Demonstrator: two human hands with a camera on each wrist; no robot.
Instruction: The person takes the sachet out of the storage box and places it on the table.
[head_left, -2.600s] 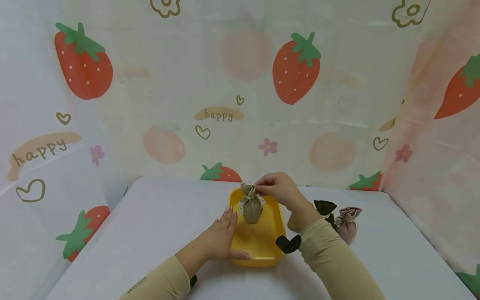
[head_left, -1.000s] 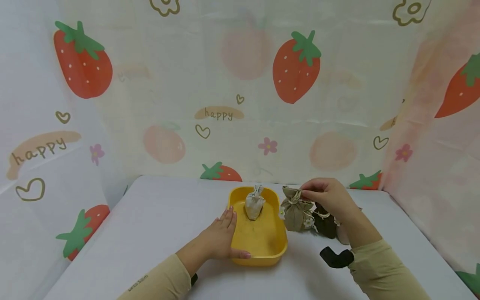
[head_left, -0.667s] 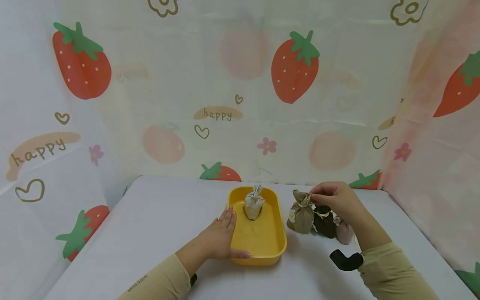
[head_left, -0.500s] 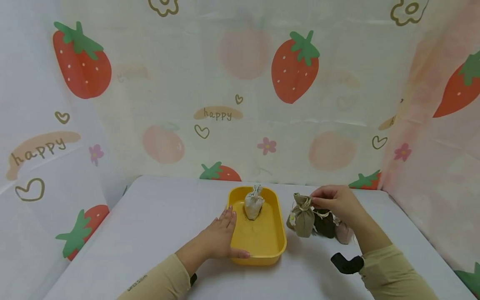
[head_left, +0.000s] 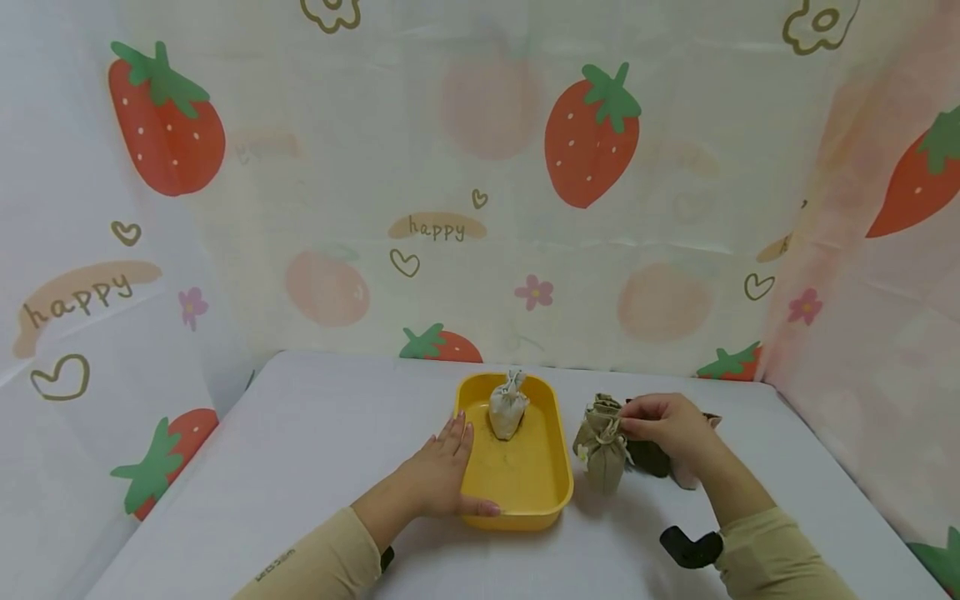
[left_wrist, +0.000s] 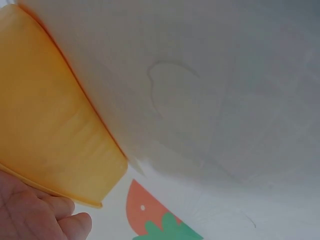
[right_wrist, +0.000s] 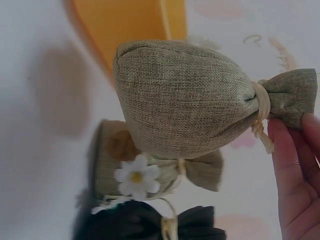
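Observation:
My left hand [head_left: 438, 471] lies with straight fingers along the left side of a yellow tray [head_left: 517, 483], its thumb over the near rim. Inside the tray, toward its back, stands an off-white drawstring pouch [head_left: 508, 412]. To the right of the tray my right hand [head_left: 678, 433] pinches an olive-tan drawstring pouch [head_left: 604, 468] by its gathered top. The right wrist view shows this pouch close up, its cord tied round the neck. Behind it is a greenish pouch with a white daisy [right_wrist: 136, 176], partly covered in the head view.
A black pouch [head_left: 648, 458] and a pinkish pouch [head_left: 684, 477] stand right of the held one, partly hidden by my right hand. The white tabletop [head_left: 337, 417] meets a strawberry-printed cloth backdrop [head_left: 480, 250]. Black straps sit at both wrists.
My right hand has carried the olive-tan pouch from above the tray rightward to the other pouches, then lower and nearer. The off-white pouch in the tray has come into view. My left hand stays put.

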